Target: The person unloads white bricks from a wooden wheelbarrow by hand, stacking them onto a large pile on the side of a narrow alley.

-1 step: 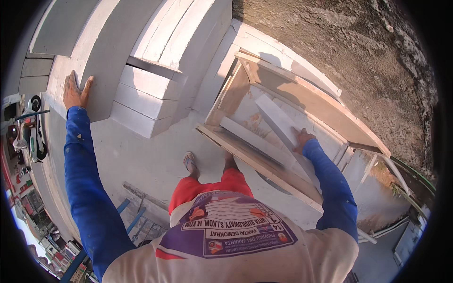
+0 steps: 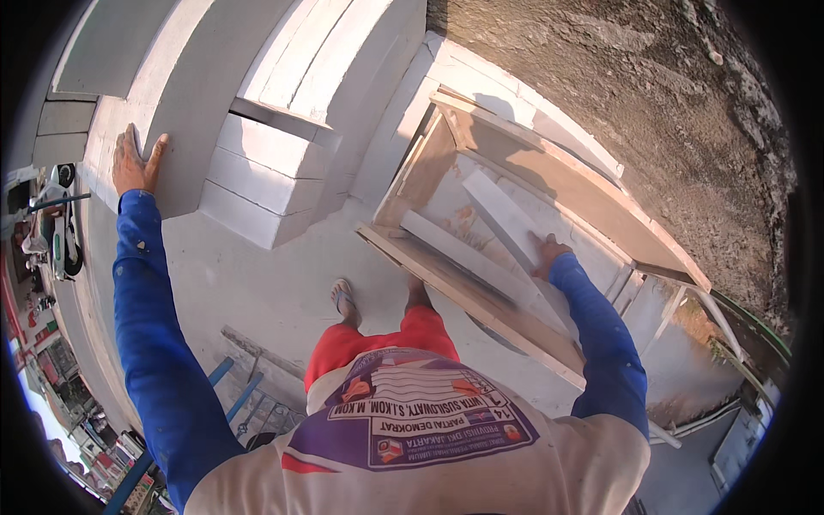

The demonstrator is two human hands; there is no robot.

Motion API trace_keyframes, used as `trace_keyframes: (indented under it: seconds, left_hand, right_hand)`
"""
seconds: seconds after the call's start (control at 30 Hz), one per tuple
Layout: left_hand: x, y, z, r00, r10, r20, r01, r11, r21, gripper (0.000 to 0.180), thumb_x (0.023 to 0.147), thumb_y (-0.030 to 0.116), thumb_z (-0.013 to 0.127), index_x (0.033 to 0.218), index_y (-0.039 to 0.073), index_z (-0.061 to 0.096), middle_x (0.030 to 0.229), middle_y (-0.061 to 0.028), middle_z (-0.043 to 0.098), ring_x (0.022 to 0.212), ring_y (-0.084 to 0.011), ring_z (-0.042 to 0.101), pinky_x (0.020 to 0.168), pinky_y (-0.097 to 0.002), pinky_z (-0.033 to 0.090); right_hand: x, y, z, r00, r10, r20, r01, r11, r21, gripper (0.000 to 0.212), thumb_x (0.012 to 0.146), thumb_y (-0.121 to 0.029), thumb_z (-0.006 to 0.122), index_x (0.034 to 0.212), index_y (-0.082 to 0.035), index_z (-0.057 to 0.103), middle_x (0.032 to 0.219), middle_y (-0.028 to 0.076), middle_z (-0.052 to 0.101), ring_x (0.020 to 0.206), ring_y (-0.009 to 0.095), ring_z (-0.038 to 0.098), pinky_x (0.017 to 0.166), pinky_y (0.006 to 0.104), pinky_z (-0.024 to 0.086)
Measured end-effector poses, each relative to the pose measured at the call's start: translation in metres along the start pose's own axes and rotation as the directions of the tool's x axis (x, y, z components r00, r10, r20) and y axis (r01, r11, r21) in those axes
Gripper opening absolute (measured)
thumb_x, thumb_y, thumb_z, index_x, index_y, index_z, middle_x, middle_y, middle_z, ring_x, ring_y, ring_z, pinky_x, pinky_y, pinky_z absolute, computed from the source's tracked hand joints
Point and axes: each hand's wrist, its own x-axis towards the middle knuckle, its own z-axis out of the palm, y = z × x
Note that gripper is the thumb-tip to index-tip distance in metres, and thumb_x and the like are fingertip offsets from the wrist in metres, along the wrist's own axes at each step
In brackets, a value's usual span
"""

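Observation:
My left hand (image 2: 137, 161) lies with fingers spread on a stack of large whitish blocks (image 2: 184, 120), which look like lightweight concrete, at the left. My right hand (image 2: 549, 255) grips the edge of a long, pale, flat-sided block (image 2: 505, 215). That block sits slanted inside an open wooden box frame (image 2: 558, 193) on the right. Another long pale block (image 2: 459, 257) lies in the same frame, along its near side. The undersides of my right fingers are hidden. Both arms reach out wide in blue sleeves.
More white blocks (image 2: 262, 176) are stacked ahead, left of the frame. A rough plastered wall (image 2: 618, 94) rises at the far right. Blue metal tubes (image 2: 245, 396) stand at the lower left. Beyond the left edge a motorcycle (image 2: 64, 223) is parked. My sandalled foot (image 2: 343, 296) stands on the grey floor.

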Motion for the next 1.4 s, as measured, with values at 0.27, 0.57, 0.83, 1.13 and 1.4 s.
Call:
trace_keyframes:
  seconds: [0.27, 0.57, 0.83, 1.13, 1.4]
  left_hand:
    - [0.006, 0.003, -0.008, 0.999, 0.034, -0.007, -0.035, 0.990, -0.139, 0.088, 0.083, 0.065, 0.060, 0.140, 0.000, 0.044, 0.139, -0.0240, 0.047, 0.131, -0.0366, 0.044, 0.109, -0.0415, 0.035]
    - [0.000, 0.000, -0.014, 0.998, -0.018, 0.056, 0.027, 0.986, -0.167, 0.086, 0.085, 0.062, 0.061, 0.143, 0.002, 0.041, 0.142, -0.0230, 0.046, 0.132, -0.0346, 0.044, 0.110, -0.0395, 0.034]
    - [0.003, -0.047, -0.009, 0.981, 0.167, 0.101, -0.161, 0.985, -0.065, 0.074, 0.089, 0.056, 0.061, 0.144, 0.008, 0.044, 0.139, -0.0203, 0.049, 0.129, -0.0308, 0.049, 0.107, -0.0363, 0.037]
    - [0.004, -0.008, -0.011, 0.992, -0.054, 0.113, 0.078, 0.973, -0.219, 0.075, 0.090, 0.053, 0.061, 0.144, 0.006, 0.041, 0.142, -0.0220, 0.046, 0.132, -0.0324, 0.045, 0.110, -0.0384, 0.034]
    - [-0.002, 0.005, -0.014, 0.997, -0.006, 0.080, 0.016, 0.991, -0.133, 0.087, 0.087, 0.059, 0.060, 0.144, -0.001, 0.036, 0.146, -0.0248, 0.040, 0.138, -0.0355, 0.036, 0.113, -0.0400, 0.030]
  right_hand:
    - [0.123, -0.015, 0.063, 0.996, -0.090, 0.014, 0.090, 0.996, 0.019, 0.110, 0.068, -0.032, 0.081, 0.153, -0.035, 0.011, 0.141, 0.024, 0.038, 0.110, 0.043, 0.059, 0.094, 0.0466, 0.050]
    - [0.223, -0.045, 0.141, 0.985, -0.158, 0.072, 0.162, 0.985, -0.059, 0.115, 0.068, -0.026, 0.080, 0.153, -0.039, 0.004, 0.147, 0.025, 0.033, 0.110, 0.043, 0.059, 0.095, 0.0470, 0.050]
    - [0.247, -0.040, 0.169, 0.973, -0.207, 0.101, 0.214, 0.975, -0.067, 0.112, 0.069, -0.024, 0.078, 0.153, -0.038, 0.005, 0.144, 0.026, 0.035, 0.106, 0.045, 0.060, 0.088, 0.0488, 0.053]
    - [0.256, -0.032, 0.176, 0.965, -0.228, 0.129, 0.212, 0.969, 0.124, 0.080, 0.085, -0.041, 0.065, 0.152, -0.026, 0.024, 0.152, 0.022, 0.026, 0.122, 0.044, 0.050, 0.104, 0.0544, 0.039]
    - [0.235, -0.127, 0.155, 0.997, -0.076, 0.028, 0.072, 0.987, 0.141, 0.069, 0.094, -0.049, 0.047, 0.151, -0.016, 0.025, 0.157, 0.015, 0.022, 0.143, 0.038, 0.023, 0.114, 0.0587, 0.020]
